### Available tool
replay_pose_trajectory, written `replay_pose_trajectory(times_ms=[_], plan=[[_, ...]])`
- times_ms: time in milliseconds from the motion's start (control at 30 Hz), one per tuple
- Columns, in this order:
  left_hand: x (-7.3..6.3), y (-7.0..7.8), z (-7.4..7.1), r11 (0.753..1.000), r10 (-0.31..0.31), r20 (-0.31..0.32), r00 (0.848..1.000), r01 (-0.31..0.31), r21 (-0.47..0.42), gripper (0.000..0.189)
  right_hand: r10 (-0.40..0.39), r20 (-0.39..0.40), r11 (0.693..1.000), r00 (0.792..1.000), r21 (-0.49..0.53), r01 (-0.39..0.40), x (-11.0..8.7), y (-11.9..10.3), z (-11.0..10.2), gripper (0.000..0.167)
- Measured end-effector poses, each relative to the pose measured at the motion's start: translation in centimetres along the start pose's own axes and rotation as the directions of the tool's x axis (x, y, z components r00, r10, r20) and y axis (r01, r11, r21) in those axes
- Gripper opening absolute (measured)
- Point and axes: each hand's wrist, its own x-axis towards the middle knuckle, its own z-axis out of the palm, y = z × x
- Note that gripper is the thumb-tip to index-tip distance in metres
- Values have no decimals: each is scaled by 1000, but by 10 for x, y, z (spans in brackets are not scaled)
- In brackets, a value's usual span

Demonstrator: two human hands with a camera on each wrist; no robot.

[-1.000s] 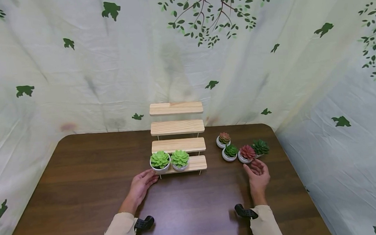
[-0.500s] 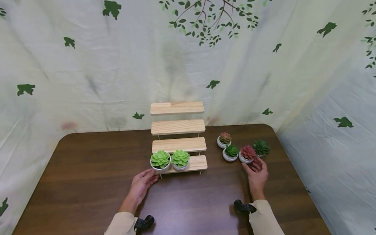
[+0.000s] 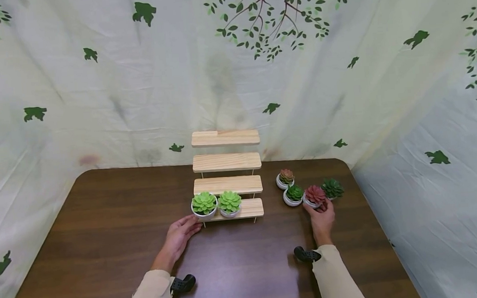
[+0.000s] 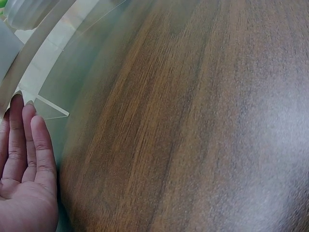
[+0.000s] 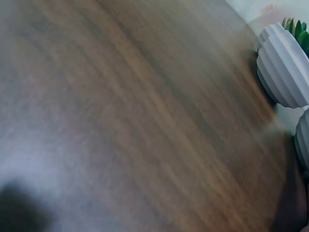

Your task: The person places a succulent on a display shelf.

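A red succulent (image 3: 314, 194) in a white pot sits on the table at the right. My right hand (image 3: 322, 221) has its thumb on the pot's left side and its fingers on the right, gripping it. At the lowest step of the wooden tiered shelf (image 3: 252, 207), my left hand (image 3: 179, 236) touches the left front corner; the left wrist view shows its fingers (image 4: 44, 145) straight. Two light green succulents, a left one (image 3: 203, 203) and a right one (image 3: 229, 201), stand in white pots on that step. The right wrist view barely shows the right hand.
Near the red succulent stand a dark green succulent (image 3: 332, 188), a green one (image 3: 294, 192) and a brownish one (image 3: 286, 176), all potted. The upper steps rise towards a leaf-printed curtain (image 3: 155, 81) behind the brown table (image 3: 122, 212).
My right hand has moved slightly forward and left, closing its thumb and fingers around the red succulent's pot. The left hand stays at the shelf corner.
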Motion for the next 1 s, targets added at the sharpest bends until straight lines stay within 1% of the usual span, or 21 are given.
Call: replay_pose_trajectory(times_ms=[100, 133, 200, 233, 300, 400, 500, 533, 733, 833, 933, 1000], plan=[[0, -1, 0, 1000, 1, 7, 1000, -1, -2, 13, 29, -9, 997, 1000, -66, -30, 3, 0, 1, 67], [1, -1, 1, 1000, -1, 5, 1000, 1, -2, 12, 49, -10, 993, 999, -110, -49, 5, 1, 1, 67], [1, -1, 1, 1000, -8, 0, 1000, 8, 1, 12, 73, -17, 986, 997, -150, -75, 7, 1, 1, 67], [1, 0, 2, 1000, -10, 2, 1000, 10, 8, 14, 80, -20, 982, 997, -171, -82, 8, 1, 1, 66], [2, 0, 2, 1000, -17, -5, 1000, 17, 13, 21, 86, -23, 979, 996, -182, -89, 9, 0, 1, 66], [1, 0, 3, 999, -16, -2, 1000, 16, 33, 31, 77, -26, 981, 997, -176, -81, 8, -1, -1, 66], [2, 0, 4, 999, -13, -9, 1000, 14, 30, 32, 63, -32, 986, 998, -152, -67, 6, -2, -3, 65], [1, 0, 4, 999, -12, -3, 1000, 12, 35, 32, 60, -32, 987, 998, -150, -65, 5, -3, -4, 65], [1, -1, 3, 1000, -11, -1, 1000, 11, 14, 18, 70, -22, 980, 997, -184, -73, -2, 1, -10, 63], [0, -1, 2, 1000, -10, -10, 1000, 10, -7, 12, 65, -8, 986, 998, -154, -65, -6, 2, -13, 64], [0, 0, 1, 1000, -4, 3, 1000, 4, -2, 11, 56, 3, 992, 998, -118, -55, -11, 3, -16, 65], [0, 0, 1, 1000, 1, -5, 1000, -1, -5, 11, 55, 11, 993, 998, -101, -53, -15, 2, -18, 65]])
